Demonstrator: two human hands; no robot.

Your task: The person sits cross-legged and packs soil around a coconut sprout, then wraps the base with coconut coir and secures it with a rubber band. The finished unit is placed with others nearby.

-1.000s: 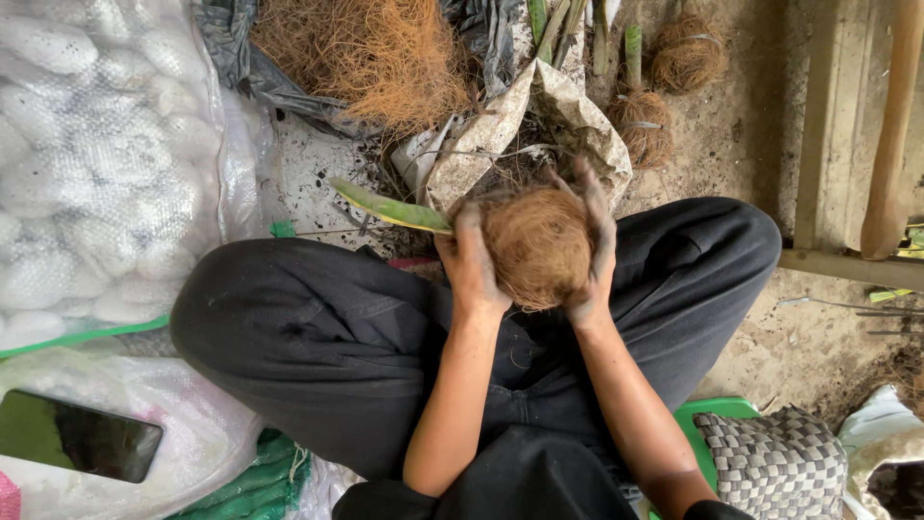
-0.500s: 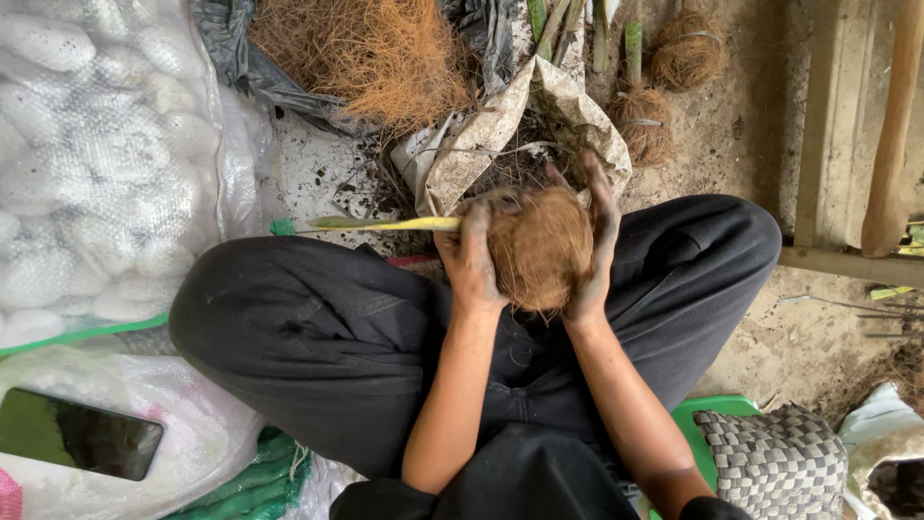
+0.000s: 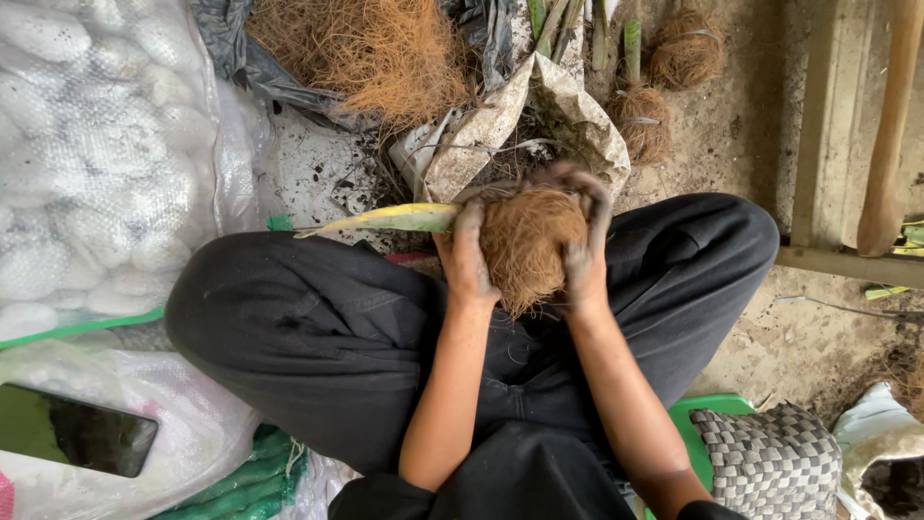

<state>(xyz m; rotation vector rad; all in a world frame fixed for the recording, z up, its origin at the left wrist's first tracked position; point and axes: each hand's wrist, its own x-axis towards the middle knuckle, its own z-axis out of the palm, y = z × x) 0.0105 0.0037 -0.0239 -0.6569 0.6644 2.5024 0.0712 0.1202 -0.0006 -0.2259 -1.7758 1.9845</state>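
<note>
A ball of brown coconut fibre (image 3: pixel 527 243) is clasped between both my hands over my crossed legs in black trousers (image 3: pixel 318 337). My left hand (image 3: pixel 468 252) presses its left side, fingers dirty with soil. My right hand (image 3: pixel 583 241) wraps the right side and top. A long pale green leaf (image 3: pixel 385 220) sticks out to the left from the ball, lying almost level. An open paper sack of soil (image 3: pixel 539 116) stands just beyond the ball.
A heap of loose brown fibre (image 3: pixel 371 53) lies on black plastic at the top. Two finished fibre balls (image 3: pixel 643 123) with green stalks sit top right. White sacks (image 3: pixel 96 154) fill the left; a phone (image 3: pixel 72 433) lies lower left. Wooden posts (image 3: pixel 890 125) stand right; a woven mat (image 3: pixel 770 462) lies below.
The leaf has swung from tilting down-left to almost level. My hands have turned and squeezed the fibre ball, with my right fingers now curled over its top.
</note>
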